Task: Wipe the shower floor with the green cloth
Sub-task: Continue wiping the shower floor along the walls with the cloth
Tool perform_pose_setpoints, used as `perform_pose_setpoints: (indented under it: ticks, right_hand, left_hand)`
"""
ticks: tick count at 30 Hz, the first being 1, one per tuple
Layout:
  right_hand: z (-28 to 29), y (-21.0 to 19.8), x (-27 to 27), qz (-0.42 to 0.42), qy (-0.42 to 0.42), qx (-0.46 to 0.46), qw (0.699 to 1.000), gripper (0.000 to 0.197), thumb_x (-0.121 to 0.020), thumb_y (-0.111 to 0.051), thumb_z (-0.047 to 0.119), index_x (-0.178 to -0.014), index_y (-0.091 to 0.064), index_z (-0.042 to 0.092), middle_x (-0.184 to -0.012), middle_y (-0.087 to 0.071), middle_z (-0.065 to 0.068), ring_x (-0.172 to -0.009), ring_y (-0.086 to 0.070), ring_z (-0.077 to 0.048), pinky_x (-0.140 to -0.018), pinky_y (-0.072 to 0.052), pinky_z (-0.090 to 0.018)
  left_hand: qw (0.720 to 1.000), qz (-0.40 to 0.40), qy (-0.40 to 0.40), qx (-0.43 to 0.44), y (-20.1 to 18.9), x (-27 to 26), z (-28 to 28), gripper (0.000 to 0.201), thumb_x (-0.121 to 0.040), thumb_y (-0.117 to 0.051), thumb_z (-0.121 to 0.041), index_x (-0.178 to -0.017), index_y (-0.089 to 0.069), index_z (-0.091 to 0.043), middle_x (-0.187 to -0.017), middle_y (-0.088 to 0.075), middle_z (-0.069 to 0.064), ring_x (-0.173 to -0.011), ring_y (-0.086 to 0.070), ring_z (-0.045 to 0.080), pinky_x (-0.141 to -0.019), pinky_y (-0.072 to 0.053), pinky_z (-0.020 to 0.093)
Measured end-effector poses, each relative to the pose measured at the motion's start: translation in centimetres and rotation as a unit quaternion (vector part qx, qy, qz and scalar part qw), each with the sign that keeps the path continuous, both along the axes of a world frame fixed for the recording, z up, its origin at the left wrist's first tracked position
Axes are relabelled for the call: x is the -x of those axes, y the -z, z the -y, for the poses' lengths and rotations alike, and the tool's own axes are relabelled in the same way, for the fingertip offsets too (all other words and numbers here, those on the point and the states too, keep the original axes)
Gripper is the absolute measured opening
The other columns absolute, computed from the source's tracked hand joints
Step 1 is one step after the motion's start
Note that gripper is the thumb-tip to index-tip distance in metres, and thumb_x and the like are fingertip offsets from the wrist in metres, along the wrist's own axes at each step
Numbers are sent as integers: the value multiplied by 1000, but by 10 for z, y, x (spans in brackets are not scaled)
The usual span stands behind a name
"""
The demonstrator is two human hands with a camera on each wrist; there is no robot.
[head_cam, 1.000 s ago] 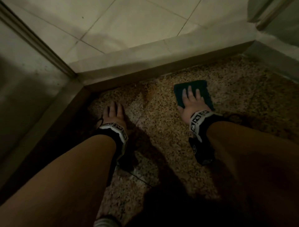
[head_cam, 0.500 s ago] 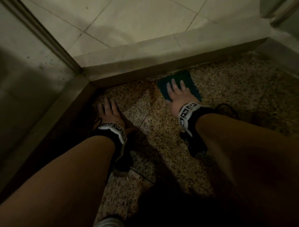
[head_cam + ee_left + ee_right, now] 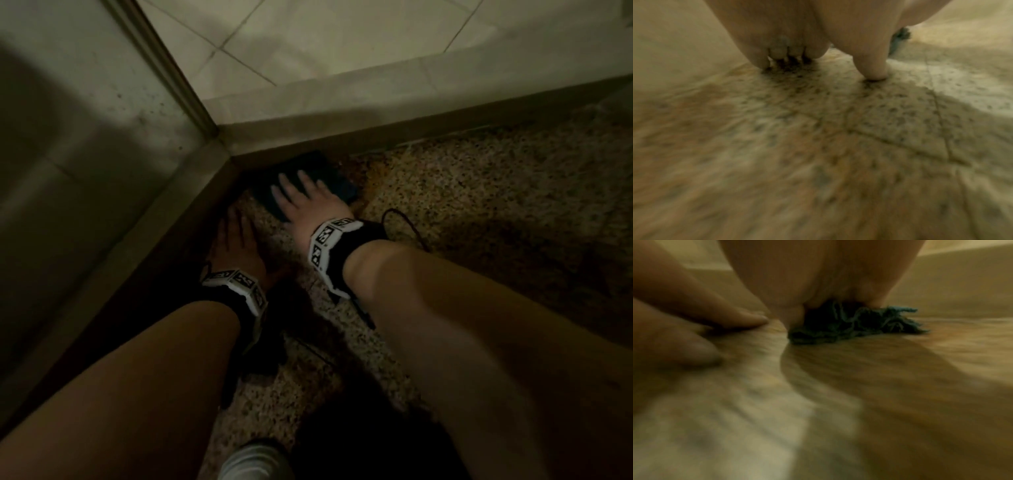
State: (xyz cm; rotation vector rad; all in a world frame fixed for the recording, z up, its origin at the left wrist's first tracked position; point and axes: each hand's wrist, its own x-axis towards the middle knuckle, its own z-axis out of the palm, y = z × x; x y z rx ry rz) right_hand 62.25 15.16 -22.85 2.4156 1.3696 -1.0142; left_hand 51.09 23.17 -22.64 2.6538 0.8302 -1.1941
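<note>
right hand has slid the green cloth left into the corner, near left hand.

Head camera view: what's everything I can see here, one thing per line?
cloth: one, dark green, on the floor in the corner by the kerb, under the right hand
floor: one, speckled brown stone, stained near the cloth
kerb: one, pale, along the floor's far edge
tiles: several, pale, beyond the kerb
wall: one, pale, at left
right hand: flat, fingers straight, pressing the cloth
left hand: flat on the bare floor beside the cloth
wristbands: two, black and white, one per wrist
</note>
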Motion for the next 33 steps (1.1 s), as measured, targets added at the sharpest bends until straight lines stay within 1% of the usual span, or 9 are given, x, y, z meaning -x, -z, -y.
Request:
perform_pose_setpoints:
  ticks: [4, 9, 13, 15, 19, 23, 25, 30, 33]
  right_hand:
    - [-9, 4, 8, 8, -28, -19, 999, 60, -103, -22, 35, -151, 12, 20, -157, 20, -1, -144, 16, -28, -117, 4, -40]
    - [13, 3, 2, 6, -50, -12, 999, 62, -103, -26, 35, -150, 12, 24, -157, 21, 0, -144, 18, -26, -117, 6, -38]
    - [42, 5, -16, 14, 5, -25, 1000, 58, -104, -24, 32, -151, 10, 26, -157, 20, 2, -145, 16, -25, -116, 5, -37]
    - [53, 6, -30, 25, 35, -21, 999, 57, -104, -22, 33, -151, 9, 26, -158, 19, 2, -145, 15, -25, -116, 4, -37]
    - [64, 7, -48, 28, 94, 4, 995, 58, -103, -22, 33, -151, 9, 27, -158, 18, 1, -145, 15, -26, -117, 3, -39]
    - [59, 4, -45, 24, 102, 23, 994, 57, -103, -20, 34, -151, 11, 26, -157, 21, 0, -144, 17, -29, -116, 5, -41]
    - [60, 2, -39, 18, 80, 24, 996, 57, -104, -19, 34, -151, 12, 25, -157, 22, -1, -144, 17, -30, -116, 5, -42]
    - [71, 2, -8, 29, -66, 16, 997, 57, -104, -19, 30, -150, 14, 24, -157, 22, -2, -144, 17, -31, -116, 5, -42]
    - [77, 2, 3, 22, -117, 26, 993, 57, -104, -18, 31, -149, 17, 26, -156, 25, 1, -143, 20, -28, -116, 7, -41]
  left_hand:
    - [999, -24, 13, -25, -3, 10, -6, 105, -87, -37, -66, -145, 21, -1, -153, 24, 16, -144, 13, 29, -117, -1, 38]
    - [1000, -15, 1, -21, -5, 5, -7, 107, -86, -39, -67, -145, 22, -2, -153, 25, 15, -144, 12, 30, -117, -4, 38]
    - [999, 37, -7, 5, -8, -10, 0, 106, -86, -43, -65, -146, 18, -2, -154, 23, 15, -144, 11, 30, -118, -3, 38]
    - [999, 43, -8, 14, -10, -16, 6, 107, -85, -45, -65, -147, 17, -3, -154, 24, 14, -144, 12, 30, -118, -2, 37]
    - [999, 19, 22, 28, -14, -26, 20, 101, -88, -44, -62, -148, 16, -4, -154, 24, 13, -144, 16, 30, -117, 1, 36]
    - [999, -14, 15, 31, -13, -30, 20, 99, -90, -44, -60, -148, 16, -6, -155, 22, 12, -144, 13, 30, -118, -4, 38]
    - [999, -31, 14, 25, -13, -27, 17, 100, -90, -44, -60, -147, 17, -6, -154, 24, 11, -144, 12, 29, -118, -4, 38]
    - [998, -65, 6, -1, -12, -19, 6, 106, -87, -39, -67, -146, 21, -3, -153, 27, 15, -144, 14, 31, -118, -5, 43]
    - [998, -68, 16, -11, -13, -17, 8, 103, -89, -36, -66, -146, 20, -3, -153, 26, 15, -144, 13, 31, -118, -6, 41]
